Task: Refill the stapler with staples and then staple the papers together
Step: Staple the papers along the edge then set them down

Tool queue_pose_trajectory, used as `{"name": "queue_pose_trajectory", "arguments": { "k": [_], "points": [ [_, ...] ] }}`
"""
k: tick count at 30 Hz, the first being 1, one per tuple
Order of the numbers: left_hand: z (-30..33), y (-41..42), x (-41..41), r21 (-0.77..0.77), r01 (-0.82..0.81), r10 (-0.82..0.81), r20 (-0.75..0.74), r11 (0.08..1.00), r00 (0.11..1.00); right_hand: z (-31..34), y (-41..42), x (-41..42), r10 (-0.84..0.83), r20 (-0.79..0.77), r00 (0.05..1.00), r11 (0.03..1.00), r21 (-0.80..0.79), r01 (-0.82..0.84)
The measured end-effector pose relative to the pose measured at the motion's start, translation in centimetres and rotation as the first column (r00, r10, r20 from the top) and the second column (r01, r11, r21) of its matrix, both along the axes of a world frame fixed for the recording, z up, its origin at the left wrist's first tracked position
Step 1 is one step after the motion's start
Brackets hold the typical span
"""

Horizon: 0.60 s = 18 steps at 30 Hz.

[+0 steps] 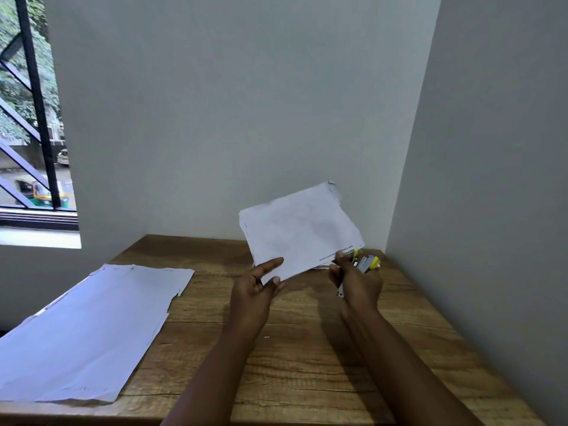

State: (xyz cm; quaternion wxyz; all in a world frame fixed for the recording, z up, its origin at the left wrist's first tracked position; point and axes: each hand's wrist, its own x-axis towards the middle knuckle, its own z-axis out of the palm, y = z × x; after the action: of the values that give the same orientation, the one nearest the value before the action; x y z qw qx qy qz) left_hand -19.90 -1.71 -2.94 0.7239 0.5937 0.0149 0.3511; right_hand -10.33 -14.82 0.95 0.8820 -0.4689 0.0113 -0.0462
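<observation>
A small stack of white papers (299, 230) is held up in the air above the far right of the wooden table (307, 348). My left hand (258, 285) pinches its near left corner between thumb and fingers. My right hand (356, 282) grips a stapler (365, 262) with yellow and silver parts at the papers' near right corner. Most of the stapler is hidden by my fingers and the paper. Small staple marks show along the papers' left and far edges.
A larger pile of white sheets (89, 330) lies on the left of the table and hangs over its left edge. Walls close in behind and to the right. A barred window (30, 118) is at the far left.
</observation>
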Motion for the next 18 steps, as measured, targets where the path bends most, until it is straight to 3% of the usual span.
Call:
{"name": "queue_pose_trajectory", "arguments": {
  "k": [7,10,12,14,16,18],
  "points": [
    [-0.2,-0.4,0.1,0.036,0.118,-0.118,0.014,0.992,0.993,0.8,-4.1,3.4,-0.192,0.025,0.981,0.968,0.169,0.185],
    [-0.2,0.1,0.3,-0.001,0.068,-0.068,0.066,0.998,0.995,0.3,-6.4,5.0,-0.355,-0.082,0.931,0.934,0.012,0.357],
    [-0.3,0.1,0.6,-0.038,0.050,-0.047,0.082,0.998,0.996,-0.2,-7.0,4.9,-0.223,-0.197,0.955,0.969,-0.153,0.195],
    [-0.6,0.2,1.0,-0.047,0.034,-0.030,0.073,0.998,0.997,-0.9,-6.3,3.4,0.100,-0.304,0.948,0.950,-0.254,-0.181],
    [-0.9,0.4,1.2,-0.018,0.011,-0.010,0.063,1.000,0.998,-1.8,-4.6,1.3,0.335,-0.301,0.893,0.819,-0.376,-0.434],
    [-1.0,0.5,1.2,0.052,-0.021,0.018,0.053,0.998,0.998,-2.9,-2.5,-0.8,0.503,-0.229,0.833,0.703,-0.452,-0.549]
  ]
}}
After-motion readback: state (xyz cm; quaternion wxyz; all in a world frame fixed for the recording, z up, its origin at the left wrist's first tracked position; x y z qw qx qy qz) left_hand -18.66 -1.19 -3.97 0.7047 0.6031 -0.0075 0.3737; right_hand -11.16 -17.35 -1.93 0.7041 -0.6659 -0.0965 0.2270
